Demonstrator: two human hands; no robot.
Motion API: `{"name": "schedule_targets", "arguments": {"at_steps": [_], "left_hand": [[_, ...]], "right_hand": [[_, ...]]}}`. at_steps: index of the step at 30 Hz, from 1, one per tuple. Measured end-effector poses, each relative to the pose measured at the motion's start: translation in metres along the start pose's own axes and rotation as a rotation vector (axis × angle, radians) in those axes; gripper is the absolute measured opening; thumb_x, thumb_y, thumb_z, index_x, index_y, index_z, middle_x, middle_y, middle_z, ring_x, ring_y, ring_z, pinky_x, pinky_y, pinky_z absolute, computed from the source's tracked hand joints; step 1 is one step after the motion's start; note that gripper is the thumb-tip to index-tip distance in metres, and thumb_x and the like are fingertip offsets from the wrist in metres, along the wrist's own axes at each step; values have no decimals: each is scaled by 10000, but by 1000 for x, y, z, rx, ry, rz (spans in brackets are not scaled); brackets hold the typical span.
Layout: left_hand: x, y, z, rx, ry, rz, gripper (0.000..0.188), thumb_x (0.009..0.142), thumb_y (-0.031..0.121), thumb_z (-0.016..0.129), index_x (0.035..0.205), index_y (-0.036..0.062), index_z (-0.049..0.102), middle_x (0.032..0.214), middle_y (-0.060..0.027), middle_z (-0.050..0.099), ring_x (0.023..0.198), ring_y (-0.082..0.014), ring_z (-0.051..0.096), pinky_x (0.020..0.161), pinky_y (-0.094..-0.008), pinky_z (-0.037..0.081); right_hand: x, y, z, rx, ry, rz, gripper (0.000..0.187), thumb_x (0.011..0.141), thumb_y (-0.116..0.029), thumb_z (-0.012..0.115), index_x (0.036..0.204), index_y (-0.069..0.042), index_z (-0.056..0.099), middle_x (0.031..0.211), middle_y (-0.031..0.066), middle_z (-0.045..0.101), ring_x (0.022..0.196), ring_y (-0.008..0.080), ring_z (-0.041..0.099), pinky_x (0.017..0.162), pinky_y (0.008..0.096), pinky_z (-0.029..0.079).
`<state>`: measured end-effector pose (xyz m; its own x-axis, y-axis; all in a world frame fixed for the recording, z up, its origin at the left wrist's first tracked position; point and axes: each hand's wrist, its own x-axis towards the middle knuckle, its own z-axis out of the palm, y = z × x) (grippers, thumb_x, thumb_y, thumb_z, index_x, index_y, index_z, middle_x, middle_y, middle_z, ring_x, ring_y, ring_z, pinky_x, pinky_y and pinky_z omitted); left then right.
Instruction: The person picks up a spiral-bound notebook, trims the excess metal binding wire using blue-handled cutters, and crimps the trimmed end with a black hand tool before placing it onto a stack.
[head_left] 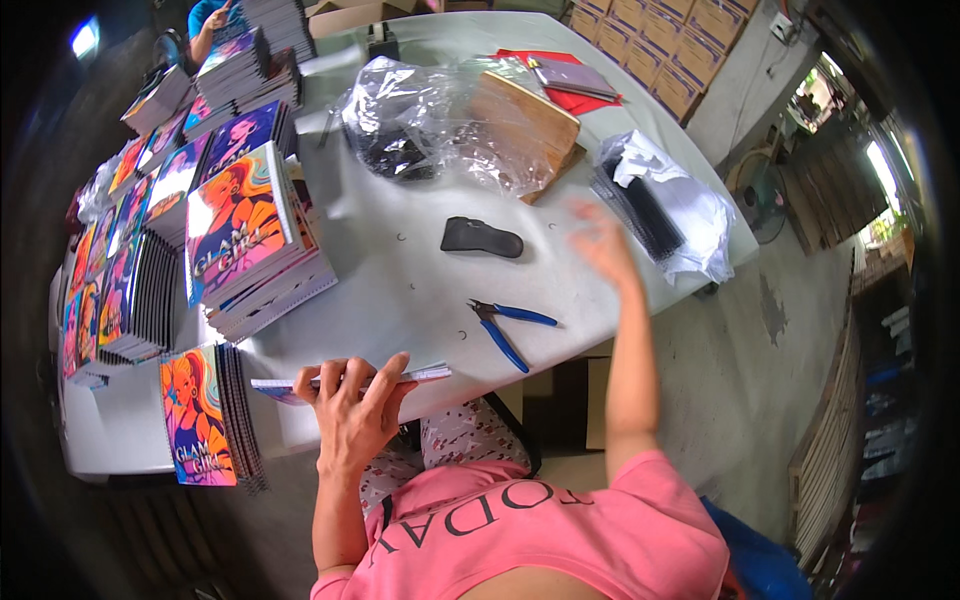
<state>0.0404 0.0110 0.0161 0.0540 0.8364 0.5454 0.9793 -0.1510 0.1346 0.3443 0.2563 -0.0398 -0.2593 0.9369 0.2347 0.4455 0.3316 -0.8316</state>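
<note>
Along the left side of the table (370, 315), tall stacks of notebooks (240, 225) crowd together, bright covers facing up, with a co-worker's arm (203, 42) showing behind them. A smaller pile (195, 420) sits at the near edge.

Next comes the left hand (350, 405), its grip clasped over the top of one notebook (282, 389). That notebook is at the table's near edge, right before the person, and from where I stand I see it almost edge-on. Its long axis runs left to right, the right end slightly farther from the person; the pale page edges show, with a strip of coloured cover at the left end. I can't tell which way its top points.

Farther back, a crumpled clear plastic bag (395, 110) reaches over a wooden board (550, 125). Mid-table lies a dark, rounded case (480, 238), and nearer the person some blue-handled pliers (488, 311), nose aimed away and leftward, handles splayed.

Over the right side, the right hand (600, 243) is blurred, so I can't tell whether its grip has anything; just beside it, black wire coils (640, 210) lie against white wrapping (700, 225).
</note>
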Motion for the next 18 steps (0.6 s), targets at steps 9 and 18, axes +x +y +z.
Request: {"name": "schedule_targets", "arguments": {"at_steps": [9,18], "left_hand": [[-8,-11,8,44,103,-2,375,733,276,685,1103,250,632,780,26,458,848,-144,459,952,-445,204],[-17,18,55,-1,387,-214,637,551,478,778,1039,132,559,1008,-88,476,1230,-334,341,1050,-604,-26]], "right_hand": [[71,84,-80,-1013,144,166,358,755,-97,579,1112,-88,603,1068,185,607,998,372,572,844,446,473],[42,-28,-49,-792,-111,-210,600,747,113,392,1293,-123,472,975,225,540,959,393,524,858,438,418]]}}
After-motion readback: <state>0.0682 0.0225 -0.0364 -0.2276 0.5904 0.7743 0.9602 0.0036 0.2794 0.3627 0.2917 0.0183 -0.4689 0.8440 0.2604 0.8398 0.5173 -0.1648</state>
